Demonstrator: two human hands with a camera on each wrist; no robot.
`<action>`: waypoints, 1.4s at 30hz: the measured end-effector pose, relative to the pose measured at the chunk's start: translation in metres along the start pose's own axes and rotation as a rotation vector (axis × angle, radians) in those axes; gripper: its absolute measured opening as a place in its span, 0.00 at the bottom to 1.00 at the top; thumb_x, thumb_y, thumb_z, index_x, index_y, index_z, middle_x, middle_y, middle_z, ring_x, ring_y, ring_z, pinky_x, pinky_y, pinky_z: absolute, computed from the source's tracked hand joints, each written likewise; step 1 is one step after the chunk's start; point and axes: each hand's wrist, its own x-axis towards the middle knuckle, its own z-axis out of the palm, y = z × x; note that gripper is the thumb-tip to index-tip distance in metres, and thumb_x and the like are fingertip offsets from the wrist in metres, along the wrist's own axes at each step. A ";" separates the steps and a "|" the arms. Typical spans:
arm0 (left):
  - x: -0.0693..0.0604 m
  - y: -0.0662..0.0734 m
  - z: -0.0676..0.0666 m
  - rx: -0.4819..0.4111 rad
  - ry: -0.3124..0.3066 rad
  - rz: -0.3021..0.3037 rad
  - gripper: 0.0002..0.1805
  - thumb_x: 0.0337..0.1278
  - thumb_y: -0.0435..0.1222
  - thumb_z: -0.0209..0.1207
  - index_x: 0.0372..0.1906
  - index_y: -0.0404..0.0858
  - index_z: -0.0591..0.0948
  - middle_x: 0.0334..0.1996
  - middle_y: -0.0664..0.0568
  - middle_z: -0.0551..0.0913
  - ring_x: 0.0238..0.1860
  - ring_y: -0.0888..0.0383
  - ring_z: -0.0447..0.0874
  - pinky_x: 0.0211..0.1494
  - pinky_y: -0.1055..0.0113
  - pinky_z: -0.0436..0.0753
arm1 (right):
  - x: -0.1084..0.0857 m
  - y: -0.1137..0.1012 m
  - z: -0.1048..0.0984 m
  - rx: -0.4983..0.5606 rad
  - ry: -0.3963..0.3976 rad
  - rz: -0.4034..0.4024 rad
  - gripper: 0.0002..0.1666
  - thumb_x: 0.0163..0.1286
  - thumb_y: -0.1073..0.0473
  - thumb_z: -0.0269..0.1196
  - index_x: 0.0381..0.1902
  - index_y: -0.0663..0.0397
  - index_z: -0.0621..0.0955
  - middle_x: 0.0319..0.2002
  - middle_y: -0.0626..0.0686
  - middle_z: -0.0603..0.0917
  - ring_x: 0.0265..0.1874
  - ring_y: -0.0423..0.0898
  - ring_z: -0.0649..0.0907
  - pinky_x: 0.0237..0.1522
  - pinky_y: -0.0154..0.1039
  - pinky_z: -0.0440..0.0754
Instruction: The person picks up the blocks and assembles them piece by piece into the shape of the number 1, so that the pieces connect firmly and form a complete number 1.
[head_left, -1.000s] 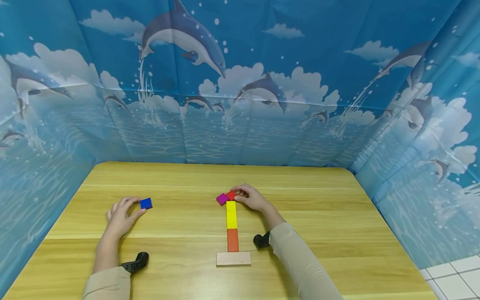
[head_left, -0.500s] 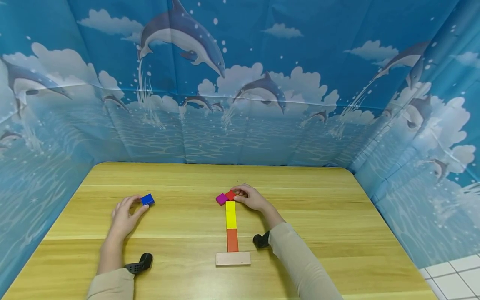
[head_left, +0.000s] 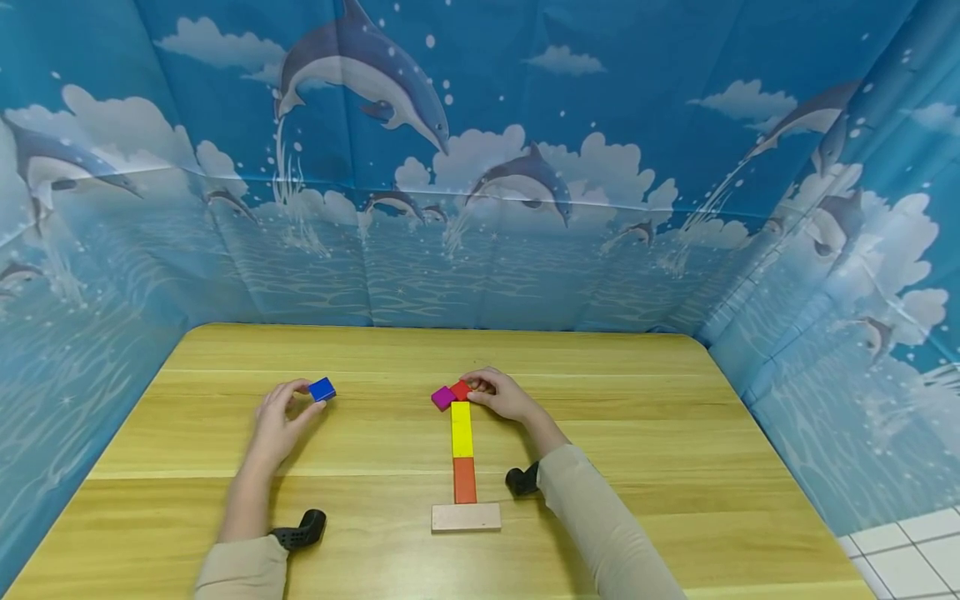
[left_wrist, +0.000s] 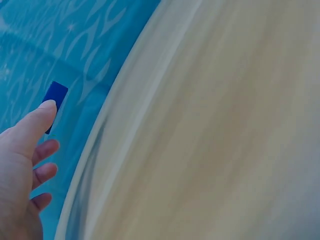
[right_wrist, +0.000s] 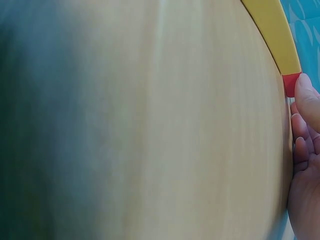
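Between thumb and fingers my left hand (head_left: pixel 277 423) pinches a small blue block (head_left: pixel 322 389), left of the block row; the left wrist view shows the same blue block (left_wrist: pixel 56 95) at the thumb tip. At the row's far end my right hand (head_left: pixel 504 395) holds a red block (head_left: pixel 461 390) with thumb and fingertips. A purple block (head_left: pixel 443 398) touches the red one on its left, turned at an angle. Just below lies a long yellow block (head_left: pixel 462 429), then an orange-red block (head_left: pixel 465 480), then a pale wooden block (head_left: pixel 466 517) set crosswise.
The blocks lie on a wood-grain table (head_left: pixel 637 400). A blue dolphin-print curtain (head_left: pixel 480 275) hangs behind its far edge and along the sides. Black wrist mounts (head_left: pixel 303 530) sit on both forearms.
My left hand has moved right and slightly away from me, carrying the blue block toward the row. The right hand stays at the red block, and the row looks unchanged.
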 end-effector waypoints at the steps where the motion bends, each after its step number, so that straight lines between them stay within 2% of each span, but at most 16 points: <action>1: 0.001 0.003 0.002 -0.001 0.001 0.003 0.22 0.56 0.41 0.60 0.52 0.34 0.72 0.45 0.39 0.75 0.46 0.43 0.67 0.54 0.42 0.55 | 0.000 0.000 0.000 0.000 0.000 0.002 0.18 0.66 0.68 0.55 0.53 0.71 0.73 0.40 0.65 0.74 0.36 0.52 0.71 0.40 0.39 0.70; 6: 0.003 0.016 0.015 0.010 0.002 0.016 0.22 0.53 0.41 0.62 0.51 0.34 0.73 0.44 0.40 0.76 0.45 0.43 0.68 0.53 0.44 0.57 | 0.004 0.012 0.003 0.002 0.015 -0.010 0.17 0.66 0.68 0.55 0.52 0.70 0.74 0.39 0.63 0.74 0.35 0.51 0.70 0.39 0.39 0.70; 11: 0.005 0.026 0.028 0.040 -0.004 0.035 0.22 0.51 0.41 0.63 0.50 0.36 0.75 0.43 0.42 0.77 0.44 0.45 0.69 0.53 0.46 0.59 | 0.010 0.035 0.009 -0.029 0.038 -0.005 0.18 0.66 0.63 0.57 0.53 0.63 0.75 0.39 0.57 0.74 0.35 0.47 0.71 0.39 0.36 0.70; 13: 0.005 0.029 0.033 0.047 0.000 0.052 0.21 0.50 0.41 0.64 0.49 0.37 0.76 0.42 0.43 0.77 0.44 0.46 0.69 0.54 0.46 0.60 | 0.011 0.038 0.009 -0.034 0.039 -0.005 0.17 0.66 0.62 0.57 0.52 0.61 0.76 0.38 0.55 0.74 0.35 0.46 0.71 0.39 0.36 0.70; 17: 0.005 0.036 0.044 0.059 0.010 0.095 0.20 0.47 0.40 0.66 0.47 0.36 0.77 0.41 0.43 0.78 0.44 0.45 0.70 0.54 0.46 0.61 | 0.012 0.040 0.009 -0.018 0.040 -0.008 0.17 0.66 0.62 0.57 0.52 0.60 0.76 0.38 0.54 0.74 0.35 0.46 0.71 0.39 0.36 0.71; 21: 0.004 0.040 0.054 0.073 -0.005 0.116 0.20 0.47 0.40 0.66 0.46 0.37 0.77 0.40 0.45 0.78 0.44 0.46 0.71 0.52 0.47 0.63 | 0.011 0.038 0.009 -0.032 0.038 -0.010 0.17 0.66 0.62 0.57 0.52 0.61 0.76 0.38 0.54 0.74 0.34 0.45 0.71 0.38 0.35 0.71; 28: 0.004 0.048 0.067 0.080 -0.038 0.114 0.21 0.46 0.42 0.67 0.46 0.38 0.78 0.40 0.47 0.79 0.43 0.48 0.71 0.52 0.49 0.65 | 0.002 0.008 0.003 0.002 0.017 -0.010 0.17 0.66 0.68 0.55 0.52 0.69 0.74 0.39 0.64 0.74 0.35 0.51 0.71 0.38 0.39 0.70; 31: 0.004 0.050 0.072 0.088 -0.043 0.116 0.21 0.45 0.42 0.67 0.46 0.38 0.78 0.40 0.48 0.79 0.43 0.49 0.71 0.52 0.49 0.65 | 0.000 0.003 0.002 0.009 0.010 -0.015 0.17 0.66 0.68 0.55 0.52 0.71 0.74 0.39 0.64 0.73 0.34 0.52 0.71 0.38 0.39 0.70; 34: 0.005 0.052 0.076 0.092 -0.050 0.125 0.21 0.44 0.42 0.68 0.45 0.38 0.79 0.39 0.48 0.80 0.43 0.49 0.72 0.51 0.50 0.66 | 0.003 0.013 0.005 0.009 0.023 -0.022 0.17 0.65 0.68 0.56 0.51 0.70 0.74 0.38 0.62 0.74 0.34 0.50 0.70 0.38 0.38 0.70; 39: 0.006 0.055 0.083 0.102 -0.072 0.139 0.21 0.43 0.43 0.68 0.44 0.38 0.79 0.41 0.48 0.80 0.44 0.49 0.72 0.52 0.50 0.66 | 0.011 0.036 0.009 -0.015 0.036 -0.007 0.17 0.66 0.63 0.56 0.52 0.63 0.76 0.37 0.55 0.74 0.34 0.45 0.70 0.38 0.35 0.70; 42: 0.006 0.056 0.087 0.108 -0.086 0.140 0.22 0.43 0.44 0.68 0.45 0.38 0.80 0.40 0.49 0.80 0.45 0.49 0.73 0.53 0.51 0.65 | 0.012 0.040 0.009 -0.008 0.035 -0.003 0.17 0.66 0.62 0.57 0.52 0.61 0.76 0.37 0.54 0.74 0.34 0.45 0.70 0.38 0.35 0.71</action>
